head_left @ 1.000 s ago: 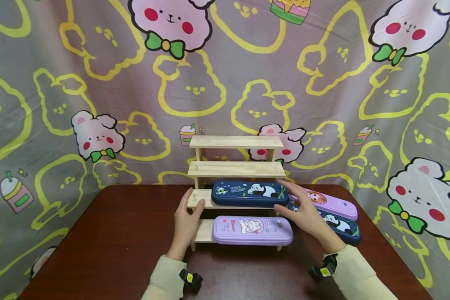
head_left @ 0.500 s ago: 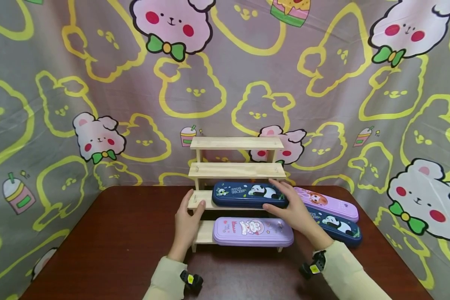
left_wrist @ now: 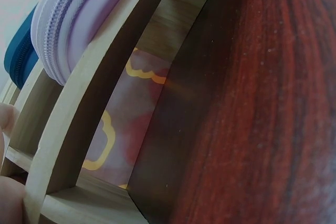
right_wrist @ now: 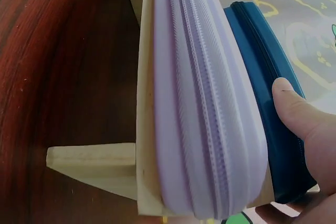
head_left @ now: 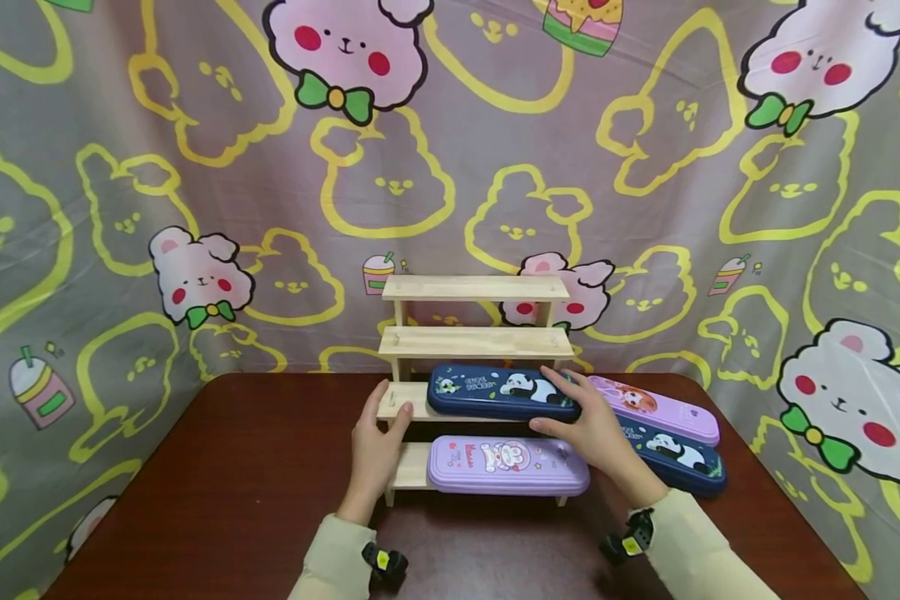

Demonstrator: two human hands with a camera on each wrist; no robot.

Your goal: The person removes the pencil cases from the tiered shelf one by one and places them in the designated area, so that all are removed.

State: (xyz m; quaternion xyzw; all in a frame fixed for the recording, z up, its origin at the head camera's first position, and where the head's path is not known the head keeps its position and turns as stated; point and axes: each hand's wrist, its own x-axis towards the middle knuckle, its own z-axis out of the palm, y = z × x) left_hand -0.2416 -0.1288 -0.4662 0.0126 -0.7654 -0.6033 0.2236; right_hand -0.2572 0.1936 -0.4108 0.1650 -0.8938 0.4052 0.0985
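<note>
A navy panda pencil case [head_left: 487, 392] lies on the second step up of a stepped wooden stand [head_left: 476, 342]. My right hand [head_left: 603, 429] grips the case's right end, thumb along its front side and fingers over the far side. In the right wrist view the thumb presses the blue side of the navy case [right_wrist: 262, 72]. My left hand [head_left: 375, 437] holds the left end of that same step, thumb in front and fingers behind. On the lowest step lies a lilac pencil case [head_left: 506, 467] with a cartoon rabbit, touched by neither hand.
Right of the stand, a second navy panda case [head_left: 682, 458] and a purple case [head_left: 667, 408] with a cartoon figure lie on the dark red tabletop [head_left: 217, 492]. A patterned curtain [head_left: 270, 192] hangs close behind the stand.
My right hand has shifted left along the upper navy case and now sits further over its right end. The left hand and the cases stay put; the view drifts slightly.
</note>
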